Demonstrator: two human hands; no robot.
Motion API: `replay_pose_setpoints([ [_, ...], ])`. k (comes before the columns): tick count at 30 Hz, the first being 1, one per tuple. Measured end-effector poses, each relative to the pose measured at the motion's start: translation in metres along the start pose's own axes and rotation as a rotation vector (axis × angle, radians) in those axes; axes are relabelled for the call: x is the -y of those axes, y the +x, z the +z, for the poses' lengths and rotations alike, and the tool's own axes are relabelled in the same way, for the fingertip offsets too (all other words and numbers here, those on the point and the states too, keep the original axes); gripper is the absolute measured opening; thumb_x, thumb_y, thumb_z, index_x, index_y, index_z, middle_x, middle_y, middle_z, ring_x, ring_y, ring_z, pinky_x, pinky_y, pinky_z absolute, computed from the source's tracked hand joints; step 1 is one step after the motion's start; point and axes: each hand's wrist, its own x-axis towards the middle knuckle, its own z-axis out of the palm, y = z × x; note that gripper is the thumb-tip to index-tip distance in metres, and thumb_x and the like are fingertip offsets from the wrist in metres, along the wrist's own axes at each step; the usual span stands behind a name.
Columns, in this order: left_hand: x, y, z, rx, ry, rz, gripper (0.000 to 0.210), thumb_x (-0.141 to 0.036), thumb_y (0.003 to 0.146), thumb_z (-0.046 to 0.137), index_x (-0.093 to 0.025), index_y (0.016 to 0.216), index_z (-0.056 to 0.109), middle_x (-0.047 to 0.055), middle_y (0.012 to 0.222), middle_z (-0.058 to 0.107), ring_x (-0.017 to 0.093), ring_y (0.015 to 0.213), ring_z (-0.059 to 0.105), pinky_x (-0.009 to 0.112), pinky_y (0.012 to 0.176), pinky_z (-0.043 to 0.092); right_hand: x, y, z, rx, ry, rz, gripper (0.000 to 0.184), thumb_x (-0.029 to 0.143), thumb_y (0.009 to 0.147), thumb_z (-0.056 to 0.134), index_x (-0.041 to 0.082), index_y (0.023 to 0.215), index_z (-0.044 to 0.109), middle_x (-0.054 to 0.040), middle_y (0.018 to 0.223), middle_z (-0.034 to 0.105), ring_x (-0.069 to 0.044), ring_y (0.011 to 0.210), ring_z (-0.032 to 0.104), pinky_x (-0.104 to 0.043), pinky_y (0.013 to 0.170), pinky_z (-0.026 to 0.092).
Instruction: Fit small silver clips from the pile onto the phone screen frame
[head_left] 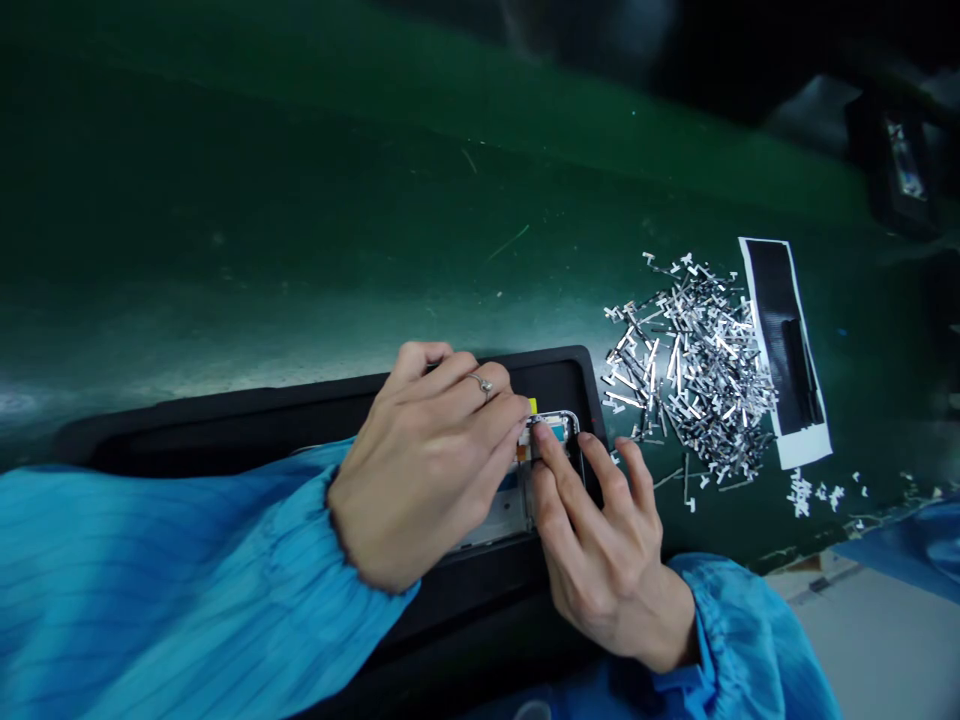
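Note:
An opened phone [556, 428] with a rounded metal rim lies in a black tray [589, 375]. A bit of yellow and an orange strip show on it beside my fingers. My left hand [435, 450], with a ring on one finger, covers much of the phone from the left. Its fingers are curled together, and the tips and anything between them are hidden. From the right, my right hand [604, 545] bends over the phone. Its index fingertip presses on the phone's upper part, the thumb lies close below, and another finger touches near the rounded corner.
Right of the tray, a loose heap of small silvery T-shaped strips [697, 370] lies on the green table [300, 220]. Beside it is a white-edged black sheet [784, 340], then small white scraps [801, 492]. A dark tray [904, 170] stands at the far right.

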Motion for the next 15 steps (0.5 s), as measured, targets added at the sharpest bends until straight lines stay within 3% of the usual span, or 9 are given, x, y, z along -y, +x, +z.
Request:
replay_pose_setpoints([
  [9, 0.0005, -0.001, 0.0016, -0.029, -0.021, 0.005, 0.025, -0.012, 0.082, 0.037, -0.013, 0.071, 0.059, 0.005, 0.067, 0.059, 0.019, 0.064, 0.052, 0.041, 0.065, 0.04, 0.0006, 0.0042, -0.0034, 0.065, -0.069, -0.016, 0.028, 0.011, 0.081, 0.036, 0.008, 0.103, 0.052, -0.0122, 0.121, 0.048, -0.03, 0.106, 0.044, -0.049, 0.094, 0.029],
  [15, -0.0002, -0.0011, 0.002, -0.001, -0.013, -0.022, 0.025, -0.012, 0.083, 0.037, -0.015, 0.069, 0.058, 0.004, 0.068, 0.059, 0.018, 0.064, 0.052, 0.039, 0.068, 0.038, -0.0024, 0.009, -0.008, 0.102, -0.087, -0.105, 0.028, 0.011, 0.08, 0.038, 0.004, 0.104, 0.05, -0.0178, 0.119, 0.049, -0.03, 0.104, 0.046, -0.048, 0.095, 0.029],
])
